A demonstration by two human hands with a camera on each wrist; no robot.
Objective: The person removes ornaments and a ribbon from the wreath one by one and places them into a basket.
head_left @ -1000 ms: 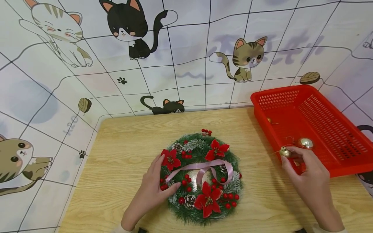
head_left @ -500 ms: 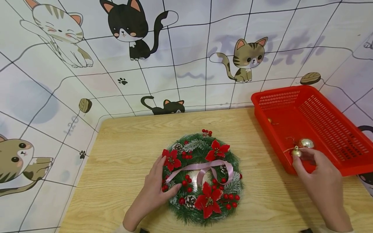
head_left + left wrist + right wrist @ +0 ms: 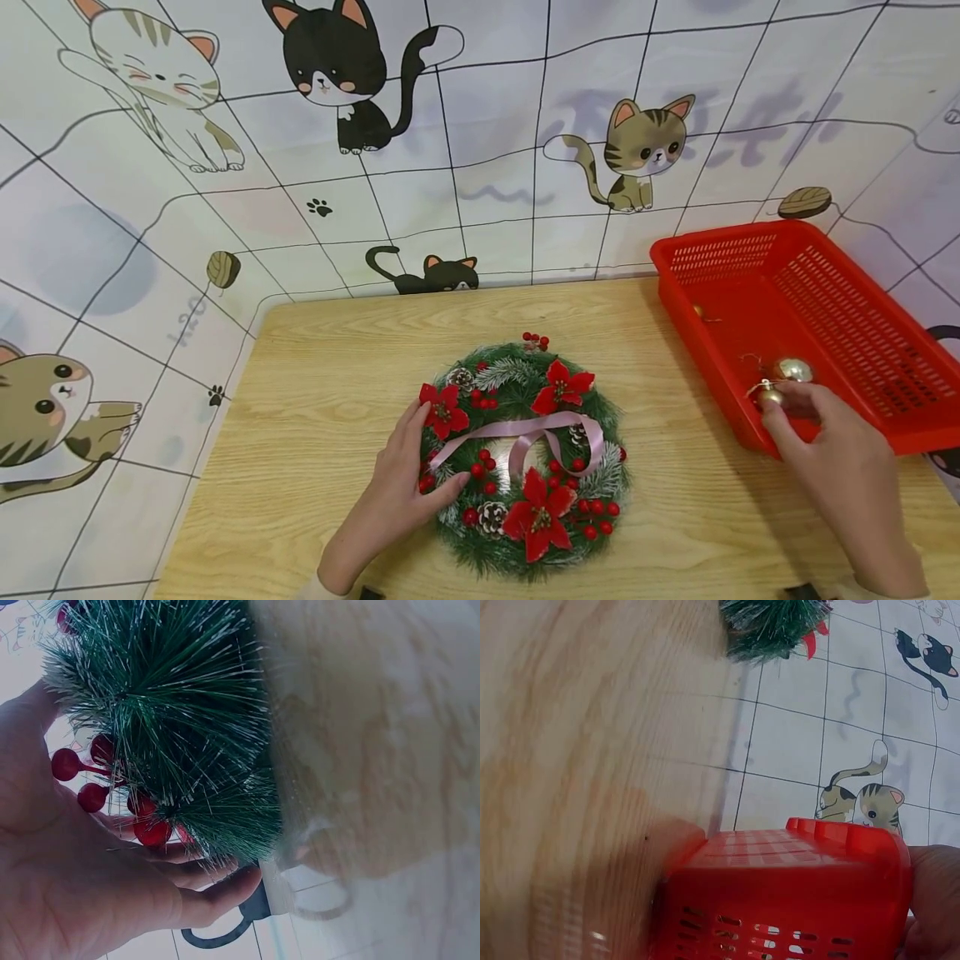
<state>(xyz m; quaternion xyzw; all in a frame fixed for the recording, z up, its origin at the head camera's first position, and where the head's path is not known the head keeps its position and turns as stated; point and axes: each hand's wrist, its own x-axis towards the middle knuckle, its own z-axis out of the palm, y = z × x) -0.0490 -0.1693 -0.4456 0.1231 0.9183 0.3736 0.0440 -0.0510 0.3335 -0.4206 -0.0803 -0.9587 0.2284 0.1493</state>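
Observation:
In the head view, a green Christmas wreath [image 3: 491,550] with red poinsettias, berries and pine cones lies flat on the wooden table. A loose pink ribbon [image 3: 510,427] curls across its centre. My left hand [image 3: 397,479] rests on the wreath's left side, fingers fairly straight along the outer edge and thumb over the ring; the left wrist view shows the fingers touching beside red berries [image 3: 154,829]. Over the near left corner of the red plastic basket [image 3: 693,354], my right hand [image 3: 840,454] pinches a small gold bauble [image 3: 770,393] with a thin string.
Inside the basket lie a larger shiny bauble [image 3: 793,370] and a small gold bauble [image 3: 698,311] with a string. The basket's perforated wall [image 3: 780,915] stands beside the right hand. A cat-print cloth [image 3: 495,125] covers the walls behind the table [image 3: 315,375].
My right hand has moved right with the gold bauble, from the basket's near left rim to just over its inside, and has lowered slightly. The left hand and wreath have stayed put.

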